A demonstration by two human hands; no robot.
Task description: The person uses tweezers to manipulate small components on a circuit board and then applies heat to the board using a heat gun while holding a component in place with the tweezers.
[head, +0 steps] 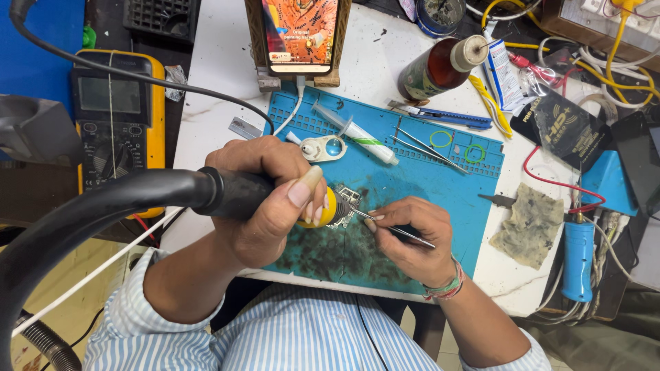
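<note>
Resting on blue mat (440,185): small circuit board (348,200), judged light, fragile, best gripped by edges; left hand (265,199) clenched round hot-air handle (237,194), right hand (412,237) pinching tweezers (395,230)

A yellow multimeter (118,117) sits at nine o'clock, a propped phone (300,31) at twelve, a brown bottle (440,66) at one, a stained cloth (531,225) at three.

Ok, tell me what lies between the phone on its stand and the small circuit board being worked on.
In the head view, between the phone and the circuit board lie a syringe-like tube, a white loupe and bare blue mat.
</note>
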